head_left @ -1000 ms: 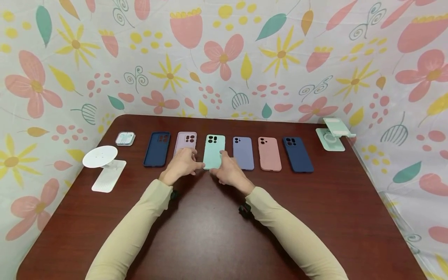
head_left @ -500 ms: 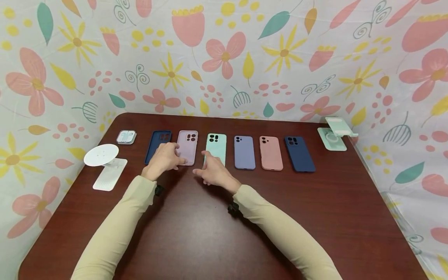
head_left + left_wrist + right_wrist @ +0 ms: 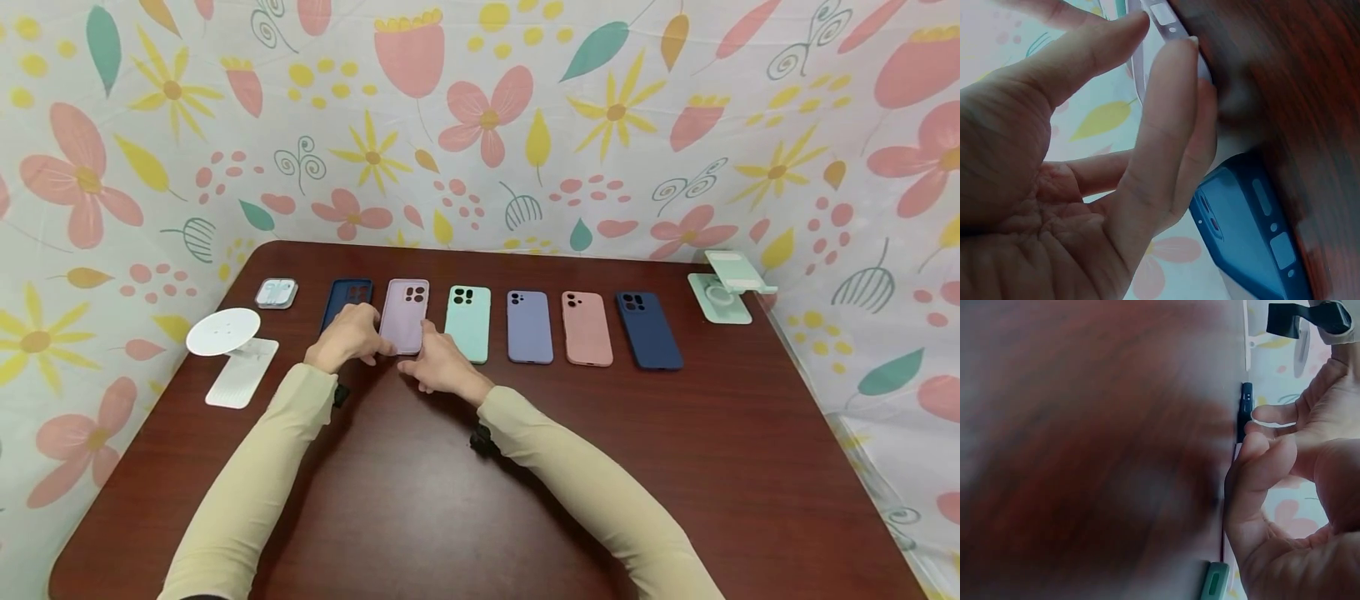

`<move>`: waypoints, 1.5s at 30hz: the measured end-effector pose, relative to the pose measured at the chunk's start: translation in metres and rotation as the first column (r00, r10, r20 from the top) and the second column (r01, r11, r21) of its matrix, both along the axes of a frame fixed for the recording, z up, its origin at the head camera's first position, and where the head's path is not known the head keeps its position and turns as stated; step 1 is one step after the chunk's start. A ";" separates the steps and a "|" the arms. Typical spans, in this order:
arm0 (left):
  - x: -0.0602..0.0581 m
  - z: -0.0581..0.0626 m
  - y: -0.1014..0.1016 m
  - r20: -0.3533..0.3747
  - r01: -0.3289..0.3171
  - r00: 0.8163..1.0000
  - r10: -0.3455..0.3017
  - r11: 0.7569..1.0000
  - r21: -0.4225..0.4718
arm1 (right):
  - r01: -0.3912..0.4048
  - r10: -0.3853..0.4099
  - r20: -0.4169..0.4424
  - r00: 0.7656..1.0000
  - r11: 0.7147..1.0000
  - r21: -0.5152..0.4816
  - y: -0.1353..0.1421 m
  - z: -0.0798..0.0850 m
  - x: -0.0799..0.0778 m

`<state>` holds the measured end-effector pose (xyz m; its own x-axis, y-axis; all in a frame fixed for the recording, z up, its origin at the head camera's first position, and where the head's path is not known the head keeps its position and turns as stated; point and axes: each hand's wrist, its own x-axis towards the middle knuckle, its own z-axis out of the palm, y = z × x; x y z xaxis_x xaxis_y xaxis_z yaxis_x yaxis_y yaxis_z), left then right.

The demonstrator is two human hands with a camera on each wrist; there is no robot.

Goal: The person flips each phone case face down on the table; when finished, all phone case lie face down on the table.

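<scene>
A light purple phone case (image 3: 406, 312) lies on the table with its hollow inside facing up. My left hand (image 3: 348, 335) holds its lower left corner between thumb and fingers, and the left wrist view has both tips right at the edge of the purple case (image 3: 1166, 14). Around the lower right corner, my right hand (image 3: 444, 363) has its index finger along the side and its thumb at the bottom edge. The left hand partly hides a dark blue case (image 3: 335, 302) to its left. A mint case (image 3: 468, 321) lies just right of the right hand.
Farther right in the row lie a periwinkle case (image 3: 529, 329), a pink case (image 3: 588, 332) and another dark blue case (image 3: 651, 333). Boxed earphones (image 3: 276, 293) and a white stand (image 3: 242, 375) are at the left, a mint stand (image 3: 720, 298) at the back right.
Both hands have moved left from the mint case to the light purple one. The left hand arrived first; the right hand followed to its right corner. The mint case is let go.
</scene>
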<state>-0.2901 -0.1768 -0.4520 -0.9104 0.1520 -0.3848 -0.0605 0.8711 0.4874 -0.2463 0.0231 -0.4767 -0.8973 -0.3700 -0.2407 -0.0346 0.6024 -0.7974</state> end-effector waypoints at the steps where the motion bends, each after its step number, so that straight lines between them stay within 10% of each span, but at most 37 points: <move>1: 0.004 0.007 0.002 0.011 0.004 1.000 -0.004 1.000 0.004 | 0.004 -0.004 -0.001 1.000 1.000 0.004 -0.002 -0.001 -0.002; 13: 0.022 0.039 0.013 0.047 0.017 0.999 -0.017 1.000 -0.006 | 0.039 -0.041 0.058 0.997 0.998 0.042 -0.009 -0.006 -0.013; 30: 0.020 0.029 0.009 -0.001 0.043 0.999 -0.043 0.998 0.040 | 0.081 -0.083 0.024 0.996 0.992 0.092 -0.012 0.020 0.004; 45: 0.032 0.021 0.016 -0.125 -0.047 0.991 0.057 0.995 0.085 | 0.049 -0.051 0.019 0.999 0.996 0.069 -0.004 -0.015 -0.015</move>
